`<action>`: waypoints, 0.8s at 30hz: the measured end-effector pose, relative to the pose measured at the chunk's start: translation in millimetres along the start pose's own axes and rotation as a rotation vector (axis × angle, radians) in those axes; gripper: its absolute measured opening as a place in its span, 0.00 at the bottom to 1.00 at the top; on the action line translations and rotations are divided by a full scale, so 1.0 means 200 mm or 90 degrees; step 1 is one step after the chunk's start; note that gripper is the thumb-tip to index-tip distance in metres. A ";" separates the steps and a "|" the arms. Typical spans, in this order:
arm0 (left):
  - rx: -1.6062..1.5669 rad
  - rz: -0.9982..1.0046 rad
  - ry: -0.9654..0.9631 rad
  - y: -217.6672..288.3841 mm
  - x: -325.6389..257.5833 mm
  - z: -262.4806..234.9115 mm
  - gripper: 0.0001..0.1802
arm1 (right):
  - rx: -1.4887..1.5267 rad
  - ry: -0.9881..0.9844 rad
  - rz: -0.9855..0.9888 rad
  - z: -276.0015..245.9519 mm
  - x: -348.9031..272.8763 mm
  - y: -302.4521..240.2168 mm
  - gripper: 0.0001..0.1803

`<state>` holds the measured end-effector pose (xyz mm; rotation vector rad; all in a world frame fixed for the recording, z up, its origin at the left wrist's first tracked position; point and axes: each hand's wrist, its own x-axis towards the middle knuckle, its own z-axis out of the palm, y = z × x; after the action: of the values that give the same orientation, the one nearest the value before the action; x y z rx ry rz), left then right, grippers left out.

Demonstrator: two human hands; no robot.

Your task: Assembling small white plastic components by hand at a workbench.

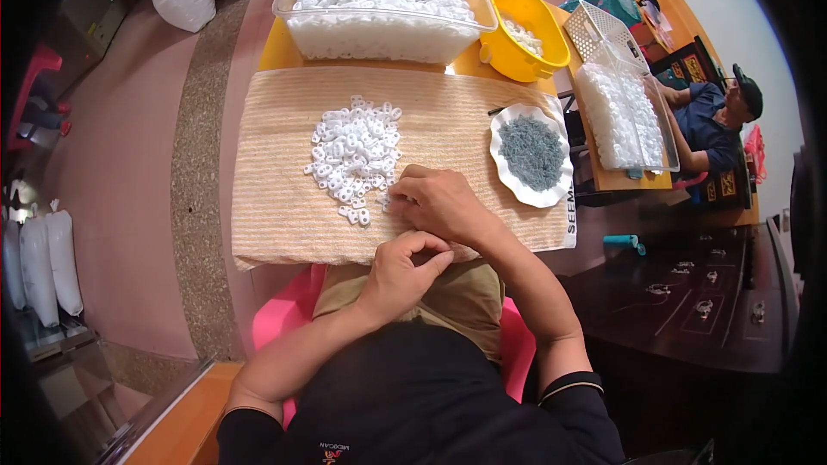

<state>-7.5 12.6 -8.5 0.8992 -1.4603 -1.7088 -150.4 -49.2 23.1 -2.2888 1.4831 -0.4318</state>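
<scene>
A heap of small white plastic pieces with two holes each (357, 151) lies on a striped beige towel (271, 172). My right hand (441, 205) rests at the heap's near right edge, fingers curled together and fingertips against the outermost pieces. What they pinch, if anything, is too small to make out. Closer to my body, just off the towel's front edge, my left hand (401, 269) is closed with thumb and forefinger pressed together; its contents are hidden. To the right stands a white scalloped dish (506, 174) filled with small grey-blue parts (532, 153).
Behind the towel stand a clear bin (379, 30) heaped with white pieces and a yellow basin (495, 21). Another clear bin (620, 120) is at the right, beside a seated person (711, 116). White sacks (52, 267) stand at left.
</scene>
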 end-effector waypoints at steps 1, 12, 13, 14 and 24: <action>0.019 0.002 -0.003 0.00 0.00 0.00 0.05 | -0.001 0.001 0.000 0.01 0.00 0.01 0.09; -0.279 -0.085 0.163 0.02 0.06 -0.02 0.10 | 0.411 0.074 0.153 -0.04 -0.15 0.02 0.07; -0.328 -0.079 0.192 0.03 0.06 -0.02 0.11 | 0.496 0.070 0.171 -0.04 -0.19 0.02 0.07; -0.346 -0.075 0.170 0.02 0.07 -0.03 0.10 | 0.558 0.065 0.176 -0.04 -0.21 0.00 0.08; -0.409 -0.128 0.115 0.03 0.05 -0.04 0.09 | 0.629 0.129 0.094 0.01 -0.32 -0.04 0.12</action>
<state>-6.3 -0.9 -3.5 0.8243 -0.6419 -2.0056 -168.3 12.0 22.8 -1.3699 1.1167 -1.0814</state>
